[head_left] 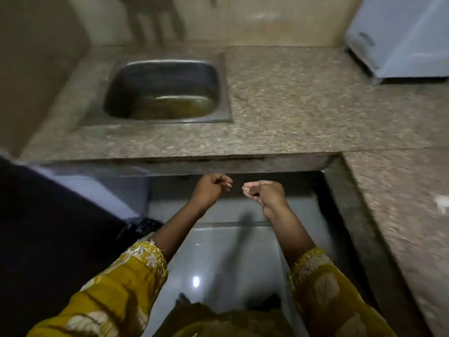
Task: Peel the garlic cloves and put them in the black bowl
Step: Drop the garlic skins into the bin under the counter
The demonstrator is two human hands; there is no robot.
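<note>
Both hands are close together in front of the body, just below the front edge of the table [291,105]. The left hand [210,192] has its fingers curled toward the thumb. The right hand [266,194], just beside it, is curled the same way, with something pale at the fingertips. Through the blur I cannot tell if this is a garlic clove, skin or only nails, so I cannot tell whether either hand holds anything. No black bowl is in view. Beyond the left hand is a steel sink [170,76], and far to the right of the right hand lies a small pale scrap [442,206], too blurred to name. A garlic clove is, I judge, light, firm and small, with dry papery skin that tears easily; it is best pinched at its two ends. The white appliance [401,37] carries a dark mark, but no writing can be read.
</note>
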